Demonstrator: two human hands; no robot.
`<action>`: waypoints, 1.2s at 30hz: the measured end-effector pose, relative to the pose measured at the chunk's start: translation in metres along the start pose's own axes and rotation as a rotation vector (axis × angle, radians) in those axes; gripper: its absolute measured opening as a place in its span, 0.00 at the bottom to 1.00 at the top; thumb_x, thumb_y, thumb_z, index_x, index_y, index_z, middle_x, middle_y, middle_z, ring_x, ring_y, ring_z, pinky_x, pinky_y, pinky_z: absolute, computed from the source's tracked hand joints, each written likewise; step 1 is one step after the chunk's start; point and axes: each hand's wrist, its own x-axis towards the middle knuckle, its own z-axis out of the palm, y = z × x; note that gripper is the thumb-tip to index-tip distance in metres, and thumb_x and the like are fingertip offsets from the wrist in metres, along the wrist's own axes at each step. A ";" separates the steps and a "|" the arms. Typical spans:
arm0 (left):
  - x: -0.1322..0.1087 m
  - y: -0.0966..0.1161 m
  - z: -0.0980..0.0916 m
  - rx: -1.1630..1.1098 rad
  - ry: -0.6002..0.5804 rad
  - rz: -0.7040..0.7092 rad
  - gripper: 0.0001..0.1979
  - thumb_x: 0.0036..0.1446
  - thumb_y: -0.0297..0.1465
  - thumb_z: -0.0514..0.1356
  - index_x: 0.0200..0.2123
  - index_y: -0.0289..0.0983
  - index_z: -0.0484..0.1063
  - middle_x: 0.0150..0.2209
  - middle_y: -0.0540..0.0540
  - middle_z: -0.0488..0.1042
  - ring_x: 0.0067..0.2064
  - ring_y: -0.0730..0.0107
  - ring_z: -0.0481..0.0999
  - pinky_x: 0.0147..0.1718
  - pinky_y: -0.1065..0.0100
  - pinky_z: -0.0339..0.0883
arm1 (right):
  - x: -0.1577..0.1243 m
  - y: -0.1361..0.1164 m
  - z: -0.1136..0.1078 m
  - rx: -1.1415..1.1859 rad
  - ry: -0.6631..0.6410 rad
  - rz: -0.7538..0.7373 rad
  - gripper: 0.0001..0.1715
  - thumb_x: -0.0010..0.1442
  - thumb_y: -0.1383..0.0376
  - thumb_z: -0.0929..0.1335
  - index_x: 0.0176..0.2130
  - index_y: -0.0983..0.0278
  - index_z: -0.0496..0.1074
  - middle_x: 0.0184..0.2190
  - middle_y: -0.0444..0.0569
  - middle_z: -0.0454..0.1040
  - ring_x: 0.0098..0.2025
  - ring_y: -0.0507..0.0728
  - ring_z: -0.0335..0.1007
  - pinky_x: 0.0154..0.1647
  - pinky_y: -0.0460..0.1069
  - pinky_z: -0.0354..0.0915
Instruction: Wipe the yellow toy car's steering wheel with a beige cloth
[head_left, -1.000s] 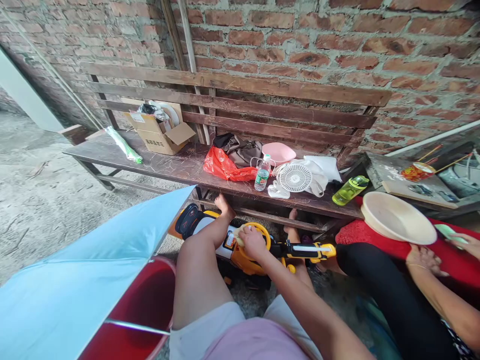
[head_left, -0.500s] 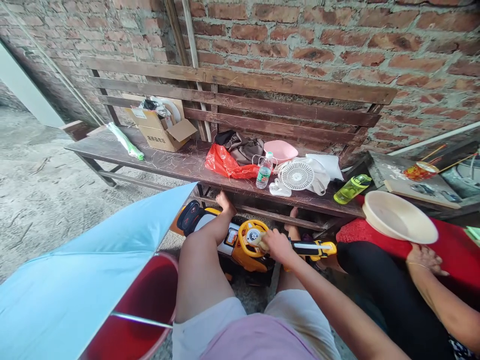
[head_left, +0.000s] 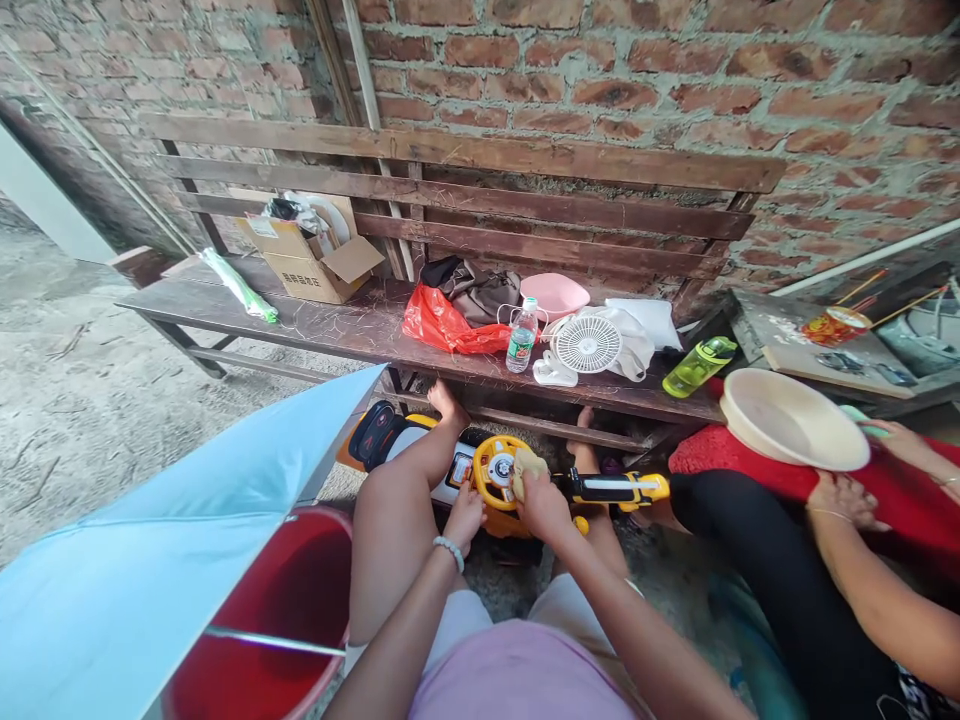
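My right hand (head_left: 544,508) is closed on a crumpled beige cloth (head_left: 529,470), which rests against the right side of a yellow toy steering wheel (head_left: 480,470). At the wheel's lower left rim, my left hand (head_left: 465,518) has its fingers curled in and appears to grip the rim; a pale bead bracelet circles its wrist. The wheel belongs to a yellow, white and black ride-on toy (head_left: 459,468) lying between my legs. A black and yellow arm-like part (head_left: 611,488) of the toy stretches to the right.
A wooden bench (head_left: 337,330) holds a cardboard box (head_left: 307,265), red bag (head_left: 439,322), water bottle (head_left: 521,340), small fan (head_left: 589,345) and green bottle (head_left: 697,367). A blue umbrella (head_left: 187,500) partly covers a red tub (head_left: 330,540). Another person's hand (head_left: 847,503) is near a cream basin (head_left: 795,425).
My left hand has come into view and reached the wheel's lower left. My right hand has moved slightly left with the cloth. Another hand of the person on the right has appeared beside the basin.
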 end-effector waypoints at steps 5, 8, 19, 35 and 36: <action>0.007 -0.009 -0.008 0.069 0.003 -0.081 0.22 0.64 0.24 0.61 0.59 0.44 0.74 0.42 0.46 0.84 0.35 0.68 0.83 0.43 0.68 0.75 | -0.026 -0.001 0.004 0.022 -0.077 -0.066 0.31 0.66 0.65 0.70 0.66 0.66 0.70 0.57 0.67 0.77 0.53 0.68 0.80 0.50 0.54 0.70; 0.006 -0.004 -0.011 -0.083 -0.037 -0.117 0.21 0.65 0.26 0.62 0.60 0.42 0.73 0.44 0.43 0.85 0.37 0.65 0.84 0.45 0.65 0.76 | -0.017 0.010 -0.012 0.079 -0.146 -0.076 0.24 0.67 0.61 0.68 0.62 0.59 0.74 0.54 0.59 0.81 0.53 0.66 0.81 0.49 0.52 0.68; 0.001 -0.005 -0.008 -0.270 -0.032 -0.163 0.21 0.75 0.41 0.52 0.63 0.40 0.71 0.48 0.39 0.83 0.43 0.59 0.84 0.50 0.58 0.75 | 0.108 -0.009 -0.070 0.074 -0.154 0.006 0.25 0.75 0.63 0.60 0.63 0.59 0.76 0.58 0.55 0.82 0.54 0.60 0.81 0.46 0.49 0.70; -0.001 -0.006 0.002 -0.391 0.033 -0.151 0.20 0.70 0.42 0.51 0.53 0.39 0.78 0.45 0.37 0.84 0.51 0.39 0.84 0.44 0.49 0.79 | 0.021 -0.064 -0.014 -0.356 -0.044 -0.878 0.15 0.65 0.68 0.69 0.47 0.62 0.85 0.51 0.60 0.84 0.64 0.70 0.70 0.71 0.68 0.56; -0.001 -0.006 0.004 -0.400 0.012 -0.151 0.22 0.71 0.42 0.51 0.56 0.39 0.77 0.47 0.37 0.84 0.51 0.40 0.84 0.45 0.49 0.79 | 0.015 -0.053 -0.013 -0.360 -0.055 -0.896 0.15 0.67 0.68 0.68 0.48 0.63 0.84 0.51 0.59 0.83 0.62 0.69 0.71 0.71 0.67 0.57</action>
